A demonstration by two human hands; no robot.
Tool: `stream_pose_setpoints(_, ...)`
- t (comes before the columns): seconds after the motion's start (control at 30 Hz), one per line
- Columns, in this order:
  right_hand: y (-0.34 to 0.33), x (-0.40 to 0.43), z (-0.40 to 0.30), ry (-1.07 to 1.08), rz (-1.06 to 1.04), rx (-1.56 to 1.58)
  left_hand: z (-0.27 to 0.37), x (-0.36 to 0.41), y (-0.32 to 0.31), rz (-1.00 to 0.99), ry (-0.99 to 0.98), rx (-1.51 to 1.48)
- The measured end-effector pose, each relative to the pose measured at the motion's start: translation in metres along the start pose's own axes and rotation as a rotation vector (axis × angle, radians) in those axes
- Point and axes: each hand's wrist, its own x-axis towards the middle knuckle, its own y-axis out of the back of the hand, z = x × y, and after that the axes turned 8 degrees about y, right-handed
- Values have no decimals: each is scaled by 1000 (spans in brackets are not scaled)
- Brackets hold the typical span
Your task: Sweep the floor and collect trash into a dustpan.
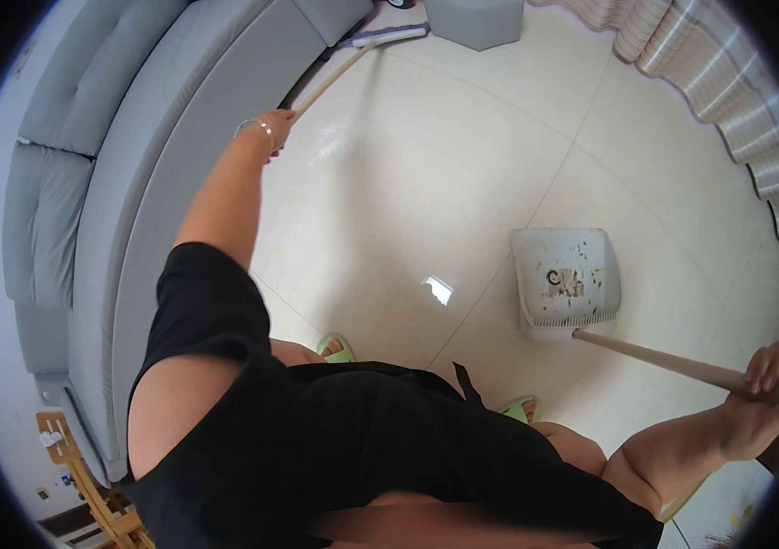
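Note:
My left hand [278,134], with silver bangles at the wrist, is closed around the pale pole [331,81] of a long-handled broom or mop. Its white head [396,36], edged in purple-grey, lies on the floor by the far end of the sofa; I cannot tell bristles from cloth. At the right rim of the head view, my right hand [770,377] grips the beige handle [664,360] of a dustpan. The whitish dustpan [568,240] has a toothed comb edge on the handle side. Brown bits of debris [566,281] and a dark ring-shaped piece are in its pan.
A grey sofa [163,137] curves along the left. At the far end is a grey faceted box-like object [475,20]. Striped curtains [695,68] hang at the right above pale floor tiles [458,158]. Wooden furniture [84,473] stands lower left. Green slippers [339,348] are on my feet.

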Motion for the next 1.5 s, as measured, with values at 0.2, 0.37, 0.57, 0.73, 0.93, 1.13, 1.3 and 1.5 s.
stream_pose_setpoints(0.2, -8, 16, 8, -47, 190, -167, -62, -35, 47, -90, 121, -3)
stream_pose_setpoints(0.37, -20, 15, 3, -64, 92, -486, -120, -97, 85, -197, 158, 72)
stream_pose_setpoints(0.57, -26, 20, -21, -344, 69, -642, -157, -183, 125, -279, 214, 13)
stream_pose_setpoints(0.73, -45, 44, -68, -779, 198, -593, -173, -230, 157, -293, 237, -191)
stream_pose_setpoints(0.93, -96, 74, -119, -1047, 294, -537, -175, -186, 159, -362, 288, -251)
stream_pose_setpoints(1.13, -140, 87, -144, -1022, 160, -510, -217, -215, 110, -555, 384, -523)
stream_pose_setpoints(1.3, -188, 109, -170, -1002, 84, -562, -258, -262, 142, -638, 347, -431)
stream_pose_setpoints(1.5, -243, 129, -168, -1000, 34, -577, -268, -252, 216, -488, 176, -399)
